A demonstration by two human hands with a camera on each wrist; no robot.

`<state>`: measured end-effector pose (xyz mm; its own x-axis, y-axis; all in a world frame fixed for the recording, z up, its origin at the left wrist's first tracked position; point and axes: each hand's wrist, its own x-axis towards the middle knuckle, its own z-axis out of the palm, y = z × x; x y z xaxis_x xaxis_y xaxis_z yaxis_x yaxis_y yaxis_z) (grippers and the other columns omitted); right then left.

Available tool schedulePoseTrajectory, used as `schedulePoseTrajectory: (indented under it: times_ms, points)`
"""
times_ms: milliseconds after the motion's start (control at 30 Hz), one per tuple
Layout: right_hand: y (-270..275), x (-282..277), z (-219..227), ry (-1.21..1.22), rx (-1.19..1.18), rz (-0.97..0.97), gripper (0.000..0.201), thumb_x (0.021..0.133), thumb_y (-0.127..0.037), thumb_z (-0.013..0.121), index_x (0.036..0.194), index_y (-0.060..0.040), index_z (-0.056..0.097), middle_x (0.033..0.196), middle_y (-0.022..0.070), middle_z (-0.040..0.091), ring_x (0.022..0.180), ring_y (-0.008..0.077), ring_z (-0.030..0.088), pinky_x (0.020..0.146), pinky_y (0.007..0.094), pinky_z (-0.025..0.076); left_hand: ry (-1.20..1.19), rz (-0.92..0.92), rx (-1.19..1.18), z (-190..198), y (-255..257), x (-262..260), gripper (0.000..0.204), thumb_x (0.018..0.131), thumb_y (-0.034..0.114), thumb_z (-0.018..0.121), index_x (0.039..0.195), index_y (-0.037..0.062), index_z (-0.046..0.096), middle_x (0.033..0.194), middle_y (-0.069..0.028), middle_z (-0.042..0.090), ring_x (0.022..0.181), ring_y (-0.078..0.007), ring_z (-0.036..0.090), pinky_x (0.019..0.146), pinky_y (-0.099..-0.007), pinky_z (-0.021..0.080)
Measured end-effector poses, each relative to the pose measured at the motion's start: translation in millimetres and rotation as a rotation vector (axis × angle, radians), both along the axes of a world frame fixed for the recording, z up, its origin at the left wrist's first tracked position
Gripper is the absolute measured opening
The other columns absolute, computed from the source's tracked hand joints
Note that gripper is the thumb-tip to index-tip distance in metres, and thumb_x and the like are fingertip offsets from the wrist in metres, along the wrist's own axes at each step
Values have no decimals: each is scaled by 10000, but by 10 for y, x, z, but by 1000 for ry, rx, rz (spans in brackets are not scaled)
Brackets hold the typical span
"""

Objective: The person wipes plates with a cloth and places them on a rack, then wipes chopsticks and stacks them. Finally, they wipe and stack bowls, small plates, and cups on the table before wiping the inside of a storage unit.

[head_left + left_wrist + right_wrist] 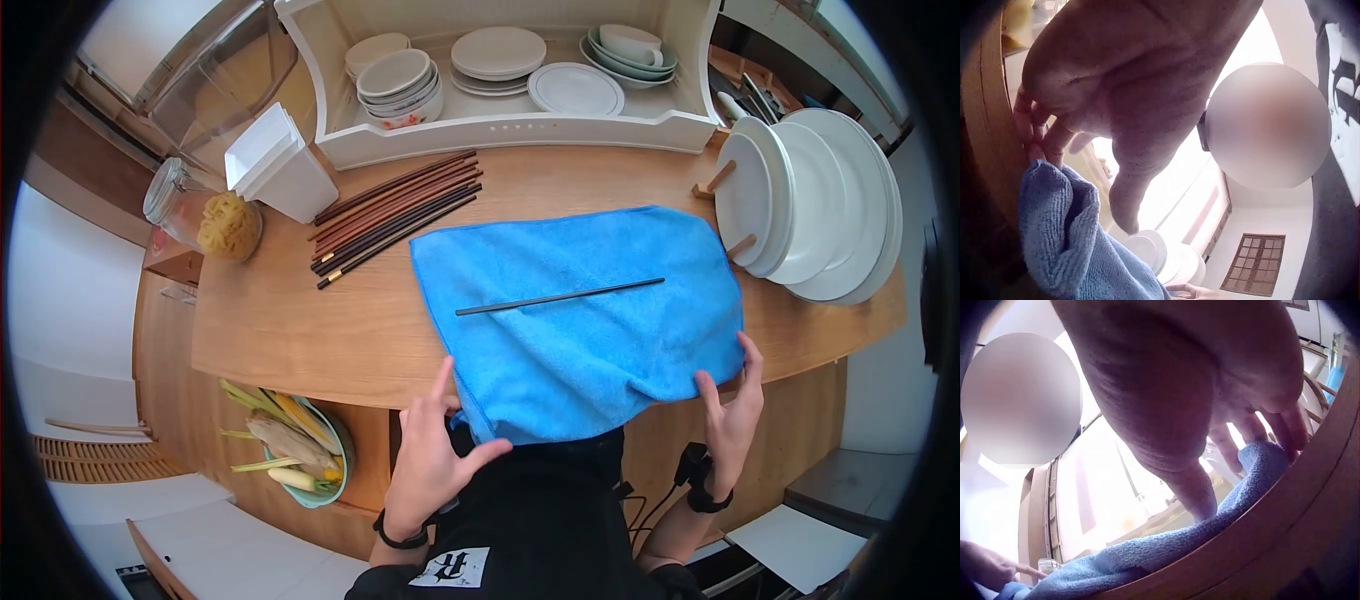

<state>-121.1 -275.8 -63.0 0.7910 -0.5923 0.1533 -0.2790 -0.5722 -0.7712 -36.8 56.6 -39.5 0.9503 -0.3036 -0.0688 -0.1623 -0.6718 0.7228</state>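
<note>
A blue cloth (590, 350) lies spread over the table's front edge, its near side hanging over, with one dark chopstick (560, 297) across it. My left hand (430, 460) is at the cloth's near left corner, thumb spread away and index finger extended; in the left wrist view, fingertips of the left hand (1116, 87) touch the bunched cloth (1060, 231). At the near right corner, my right hand (735, 415) rests thumb and fingers, spread apart, on the cloth's edge. The right wrist view shows the right hand (1197, 394) touching the folded cloth edge (1154, 553).
Several chopsticks (400, 215) lie left of the cloth. Behind stands a white rack (520, 130) with bowls and plates. Upright plates (850, 210) stand at right; white containers (285, 170) and a pasta jar (228, 225) at left. A vegetable basket (345, 465) sits below the table's front.
</note>
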Motion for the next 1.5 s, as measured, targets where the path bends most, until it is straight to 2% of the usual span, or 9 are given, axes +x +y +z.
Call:
schedulePoseTrajectory:
  times_ms: [267,533,733,1000,1100,1167,1233,1300,1500]
  points:
    - [-329,-281,-83,14,52,108,739,716,72,770,1399,-31,506,1502,202,493,1248,291,567,1061,379,417,-257,-74,-266,-355,229,56,860,751,153,888,1480,34,449,1048,-138,663,1039,-255,638,914,-357,519]
    - [-341,-331,-183,-289,148,146,424,835,113,672,1224,-27,584,1061,56,530,957,161,528,914,305,445,-201,-84,-164,-378,173,-21,828,829,39,800,1525,11,352,979,-114,645,870,-169,651,799,-277,513]
    - [-449,-174,190,-364,168,306,259,886,59,668,1115,-44,604,971,21,471,886,120,460,774,239,360,307,295,-875,-123,249,108,797,922,-45,673,1579,17,226,1061,-89,641,901,-113,662,795,-241,536]
    - [-296,404,719,-357,90,264,228,918,8,663,1133,-39,603,1052,45,534,937,127,491,817,247,391,181,228,-1119,273,310,520,936,873,-77,678,1615,85,131,1389,-205,445,1057,-188,648,881,-267,563]
    - [-130,722,803,-353,229,218,321,942,-2,644,1254,-35,575,1115,58,561,1008,122,510,844,248,415,59,184,-1037,373,242,744,935,857,-58,698,1610,89,162,1446,-210,367,1207,-215,568,962,-301,527]
    - [-28,867,866,-188,-395,239,495,886,12,682,1353,-31,522,1284,173,556,1182,271,552,975,355,457,-2,154,-951,366,214,882,848,870,1,714,1580,77,257,1447,-212,379,1297,-276,506,1043,-365,476]
    - [84,934,802,-36,-778,199,588,815,-13,734,1358,-22,507,1438,269,462,1328,438,464,1102,485,402,-361,47,-201,452,221,919,799,868,48,731,1552,72,319,1426,-208,412,1304,-330,501,1078,-394,447]
    - [213,1003,777,-41,-901,255,582,815,-35,742,1349,-21,510,1442,265,462,1337,440,453,1116,480,390,-582,-16,302,462,183,983,723,863,141,760,1495,65,419,1406,-213,465,1332,-411,463,1132,-442,392]
    - [270,1351,376,23,-861,837,367,853,-73,652,1207,-8,576,1258,222,568,1170,410,566,970,455,502,-646,-646,296,86,-399,1341,643,950,282,660,1491,33,419,1504,-251,424,1360,-432,449,1099,-489,425]
